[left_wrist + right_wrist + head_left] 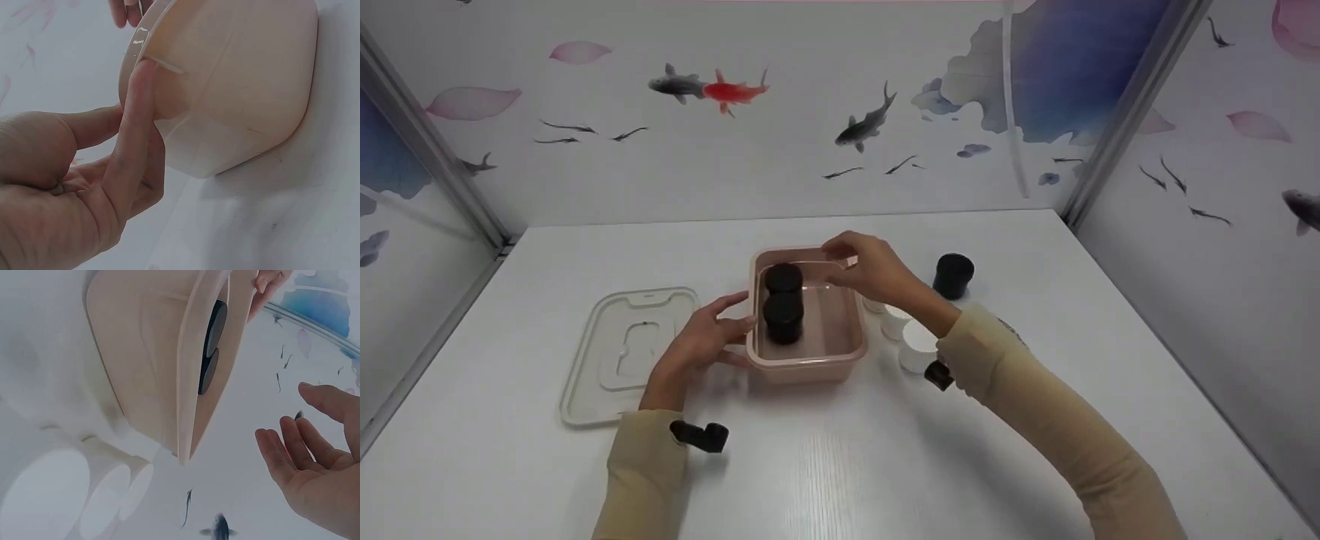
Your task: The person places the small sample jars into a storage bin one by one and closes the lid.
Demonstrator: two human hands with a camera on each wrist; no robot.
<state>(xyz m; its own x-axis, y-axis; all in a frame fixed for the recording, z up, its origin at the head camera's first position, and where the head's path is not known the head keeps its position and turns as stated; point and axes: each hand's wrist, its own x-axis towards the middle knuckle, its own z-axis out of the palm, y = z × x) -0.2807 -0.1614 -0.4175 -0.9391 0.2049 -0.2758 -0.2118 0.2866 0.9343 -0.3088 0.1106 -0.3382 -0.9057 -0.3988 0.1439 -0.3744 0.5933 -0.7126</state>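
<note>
A pink plastic container [806,371] stands on the table with two black cylindrical jars, a farther one [784,277] and a nearer one [783,319], upright inside along its left wall. My left hand [701,337] touches the container's left side, fingertips at and just below the rim in the left wrist view. Over the far right corner of the container is my right hand [874,266], its fingers loosely bent. The right wrist view shows nothing between that hand's thumb and fingers [275,455].
White round jars [45,489] stand in a row right of the container, partly under the right forearm. Behind them is another black jar [954,276]. A pale lid [592,360] lies left, partly behind the left hand. Printed panels [810,172] border the table.
</note>
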